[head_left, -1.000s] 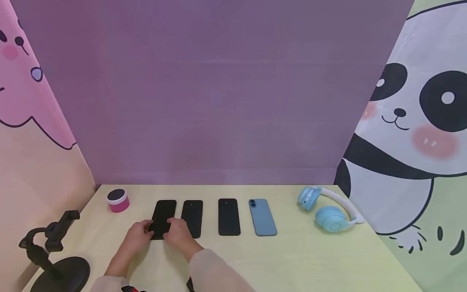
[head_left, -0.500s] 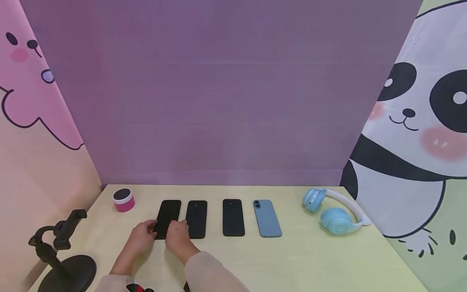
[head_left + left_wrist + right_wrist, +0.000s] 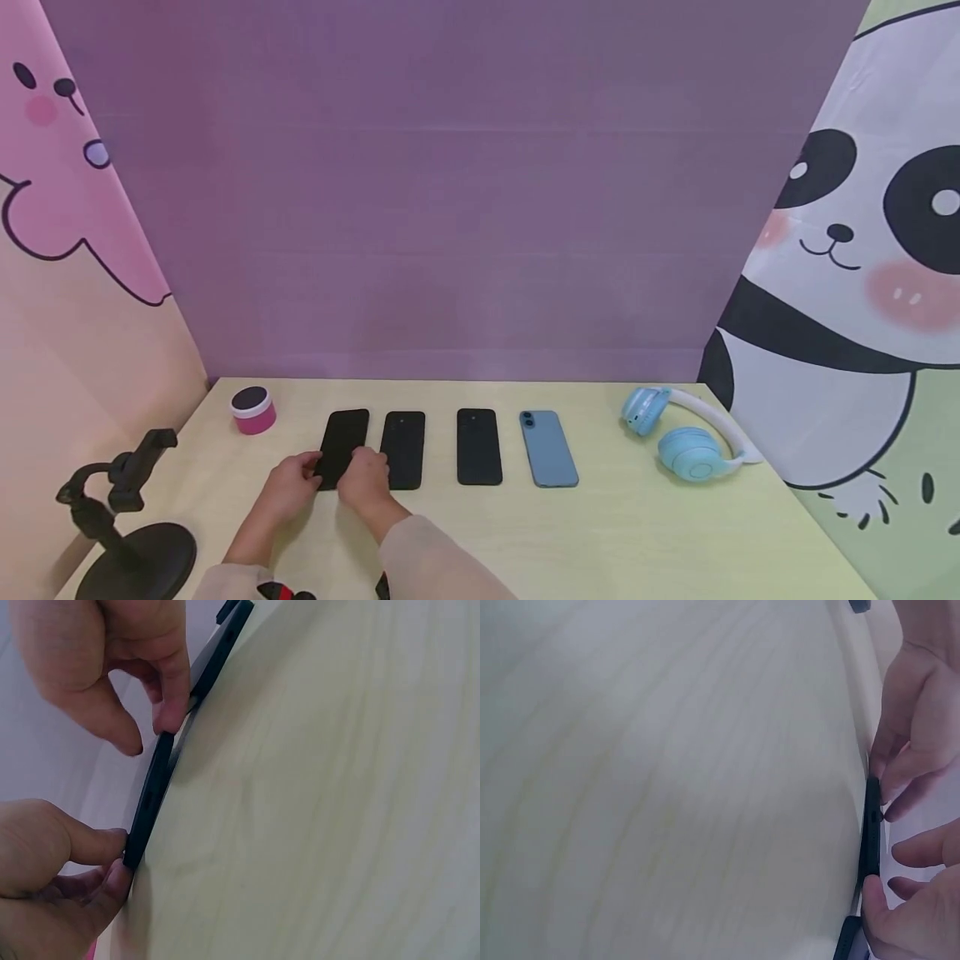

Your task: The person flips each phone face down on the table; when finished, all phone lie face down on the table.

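Note:
The leftmost black smartphone [image 3: 343, 442] lies on the table between both hands. My left hand [image 3: 291, 483] pinches its lower left corner; the left wrist view shows thumb and finger of the left hand [image 3: 45, 877] there. At the phone's right side is my right hand [image 3: 365, 482]. In the right wrist view, one fingertip of the right hand [image 3: 915, 911] touches the phone's edge [image 3: 871, 832], while its other fingers hover above the screen with a gap. A second black smartphone [image 3: 405, 454] lies close beside the right fingers.
Further right lie another black phone [image 3: 480, 450] and a blue phone [image 3: 549, 450]. Blue-and-white headphones [image 3: 693, 454] rest at the far right. A pink jar with a dark lid [image 3: 253, 412] sits at the back left, behind a black phone stand [image 3: 142, 558].
Over the first half second the view shifts, moving the whole scene right in frame. The right fingers shift slightly along the phone's right side; the left hand keeps its grip.

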Demonstrator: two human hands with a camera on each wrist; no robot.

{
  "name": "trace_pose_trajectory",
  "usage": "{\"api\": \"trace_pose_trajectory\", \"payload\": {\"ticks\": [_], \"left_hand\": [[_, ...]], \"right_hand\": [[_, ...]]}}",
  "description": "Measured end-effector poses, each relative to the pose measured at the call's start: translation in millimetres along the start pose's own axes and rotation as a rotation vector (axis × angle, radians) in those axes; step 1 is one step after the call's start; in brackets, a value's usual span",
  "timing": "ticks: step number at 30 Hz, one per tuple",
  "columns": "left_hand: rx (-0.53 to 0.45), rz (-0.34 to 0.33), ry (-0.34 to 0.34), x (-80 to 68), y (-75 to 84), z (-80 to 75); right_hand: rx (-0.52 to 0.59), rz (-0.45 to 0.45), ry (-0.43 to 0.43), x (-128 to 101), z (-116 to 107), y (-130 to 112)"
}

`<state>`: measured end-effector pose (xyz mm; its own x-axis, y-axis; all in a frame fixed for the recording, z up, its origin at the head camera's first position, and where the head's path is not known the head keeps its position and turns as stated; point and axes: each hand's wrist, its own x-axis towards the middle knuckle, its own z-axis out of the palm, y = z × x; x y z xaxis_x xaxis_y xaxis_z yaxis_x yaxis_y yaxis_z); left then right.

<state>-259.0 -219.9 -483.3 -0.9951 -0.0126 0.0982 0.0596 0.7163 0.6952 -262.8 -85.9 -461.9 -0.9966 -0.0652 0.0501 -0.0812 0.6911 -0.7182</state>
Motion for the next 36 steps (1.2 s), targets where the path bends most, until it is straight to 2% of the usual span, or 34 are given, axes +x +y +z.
{"api": "trace_pose_trajectory", "payload": {"ticks": [7,16,22,36], "left_hand": [[-0.016,-0.024,-0.012,0.7,-4.3,1.3],[-0.033,0.025,0.0,-1.0,-9.6,3.2],[-0.058,0.034,-0.02,-1.3,-6.4,1.9],[-0.109,0.029,-0.047,0.6,-6.6,1.9]], "right_hand": [[0.086,-0.01,0.022,2.8,-3.0,4.8],[0.167,-0.049,-0.015,9.1,-13.4,14.3],[0.26,-0.032,-0.071,13.3,-17.4,16.6],[0.484,0.023,-0.122,15.1,-17.5,20.1]]}}
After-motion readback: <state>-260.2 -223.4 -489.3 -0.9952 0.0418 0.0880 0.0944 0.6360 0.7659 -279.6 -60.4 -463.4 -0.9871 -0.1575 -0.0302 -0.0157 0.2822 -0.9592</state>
